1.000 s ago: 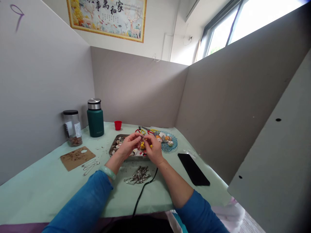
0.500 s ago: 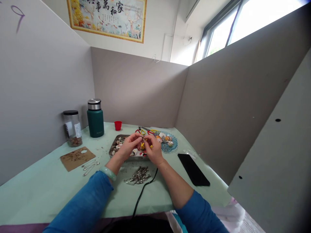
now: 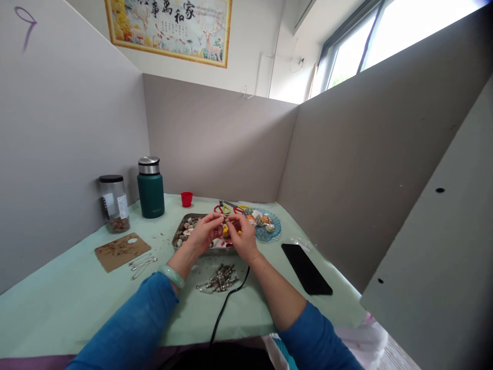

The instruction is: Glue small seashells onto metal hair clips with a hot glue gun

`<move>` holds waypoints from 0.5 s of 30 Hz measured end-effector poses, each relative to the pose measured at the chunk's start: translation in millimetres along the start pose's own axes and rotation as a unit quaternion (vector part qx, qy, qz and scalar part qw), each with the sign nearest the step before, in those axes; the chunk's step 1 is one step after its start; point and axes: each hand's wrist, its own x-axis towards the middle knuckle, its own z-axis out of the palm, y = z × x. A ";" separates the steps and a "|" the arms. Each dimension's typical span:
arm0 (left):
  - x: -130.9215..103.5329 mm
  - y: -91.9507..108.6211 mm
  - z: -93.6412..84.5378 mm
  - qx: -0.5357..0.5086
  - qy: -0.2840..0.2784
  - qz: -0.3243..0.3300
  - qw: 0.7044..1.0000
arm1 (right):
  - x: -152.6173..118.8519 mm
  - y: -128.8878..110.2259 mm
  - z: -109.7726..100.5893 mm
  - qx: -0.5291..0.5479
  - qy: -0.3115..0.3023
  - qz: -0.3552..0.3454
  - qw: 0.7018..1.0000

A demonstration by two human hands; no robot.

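Observation:
My left hand (image 3: 206, 232) and my right hand (image 3: 243, 236) meet above a metal tray (image 3: 184, 250), fingertips pinched together. Between them is a small piece, too tiny and too covered by the fingers to name. Inside the tray lie beads and small charms in brown, white, red and yellow, partly hidden by my hands. Nearer to me, below the tray, lies a pile of silvery metal pins or clasps (image 3: 221, 279). To the right of my right hand, a blue glass plate (image 3: 274, 235) carries orange and white trinkets.
Pliers and scissors (image 3: 231, 207) lie behind the tray, near a red cup (image 3: 187, 199). At left stand a green flask (image 3: 150, 190) and a jar (image 3: 114, 205), with a brown card (image 3: 122, 252) and large safety pins (image 3: 143, 265). A black phone (image 3: 307, 269) and a black cord (image 3: 227, 303) lie nearer.
My left fingers have shifted slightly at the small piece, and both hands stay pinched over the tray. The surrounding things keep their places.

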 end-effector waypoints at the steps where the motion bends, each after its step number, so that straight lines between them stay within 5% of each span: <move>1: 0.0 -0.2 0.0 -0.003 0.003 0.002 1.000 | 0.0 0.8 0.4 0.001 0.003 0.004 1.000; 15: -0.1 -1.1 -1.1 -0.019 0.017 0.007 1.000 | 1.8 2.6 2.8 0.073 0.016 0.052 0.996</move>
